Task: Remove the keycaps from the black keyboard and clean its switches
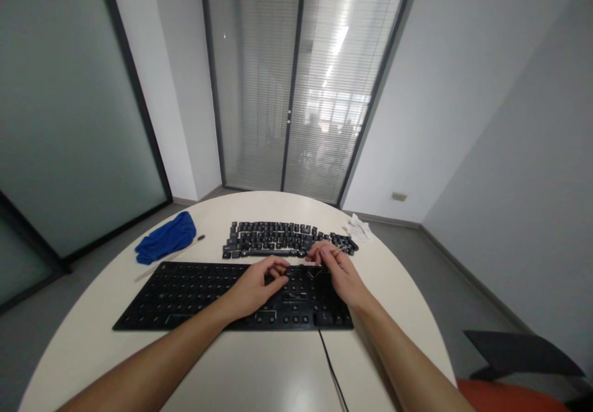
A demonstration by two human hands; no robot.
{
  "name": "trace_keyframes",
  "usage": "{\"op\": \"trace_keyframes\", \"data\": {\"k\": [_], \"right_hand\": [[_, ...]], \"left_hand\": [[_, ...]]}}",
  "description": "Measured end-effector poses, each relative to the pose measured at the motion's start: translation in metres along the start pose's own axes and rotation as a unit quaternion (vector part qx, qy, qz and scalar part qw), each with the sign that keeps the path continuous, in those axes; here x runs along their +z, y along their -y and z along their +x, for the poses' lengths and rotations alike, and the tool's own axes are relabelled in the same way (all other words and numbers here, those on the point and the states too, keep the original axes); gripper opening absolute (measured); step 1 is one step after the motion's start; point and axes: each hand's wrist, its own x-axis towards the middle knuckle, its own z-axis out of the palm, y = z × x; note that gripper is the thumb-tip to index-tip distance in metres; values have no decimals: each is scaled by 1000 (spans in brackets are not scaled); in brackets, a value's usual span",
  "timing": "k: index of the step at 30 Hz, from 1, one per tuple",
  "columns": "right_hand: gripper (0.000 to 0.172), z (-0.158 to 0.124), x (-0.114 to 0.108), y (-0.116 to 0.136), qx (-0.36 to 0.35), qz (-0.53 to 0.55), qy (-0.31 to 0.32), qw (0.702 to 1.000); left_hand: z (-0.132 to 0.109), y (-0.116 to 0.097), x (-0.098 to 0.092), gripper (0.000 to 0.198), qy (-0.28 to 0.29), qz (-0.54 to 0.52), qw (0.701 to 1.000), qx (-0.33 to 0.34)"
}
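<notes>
A black keyboard [199,294] with its keycaps off lies on the table, showing rows of bare key stems; a few large keys remain at its near right. My left hand [259,285] rests over the keyboard's middle, fingers loosely curled and the thumb apart from them, with nothing visible between. Above the keyboard's far right part, my right hand [338,273] is closed in a pinch. A thin wire-like piece [315,272] shows below its fingertips, too small to name. Beyond the keyboard, loose black keycaps [264,239] sit in rows, some bunched at the right.
A blue cloth [167,238] and a thin-handled brush [178,252] lie at the left of the round white table [278,369]. Crumpled white tissue [359,228] is at the far right. The keyboard's cable [331,369] runs to the near edge. A chair [509,393] stands at the right.
</notes>
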Motion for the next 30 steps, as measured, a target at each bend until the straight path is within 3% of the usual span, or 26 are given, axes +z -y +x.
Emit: {"op": "trace_keyframes", "data": {"k": [7, 10, 17, 22, 26, 30], "right_hand": [[31, -3, 5, 7, -28, -161, 78, 984], [22, -4, 11, 8, -30, -176, 104, 978], [26, -4, 9, 7, -44, -175, 149, 972], [23, -5, 12, 9, -48, -193, 167, 966], [18, -4, 4, 7, -45, -195, 145, 969], [19, 2, -29, -5, -2, -250, 31, 968]], "left_hand": [[0, -6, -2, 22, 5, 10, 1000, 1], [0, -4, -1, 25, 13, -16, 1000, 4], [2, 12, 2, 31, 2, -93, 996, 8], [1, 11, 1, 29, 5, -96, 995, 1], [0, 7, 2, 28, 11, -83, 996, 1], [-1, 5, 2, 27, 14, -50, 999, 0]]}}
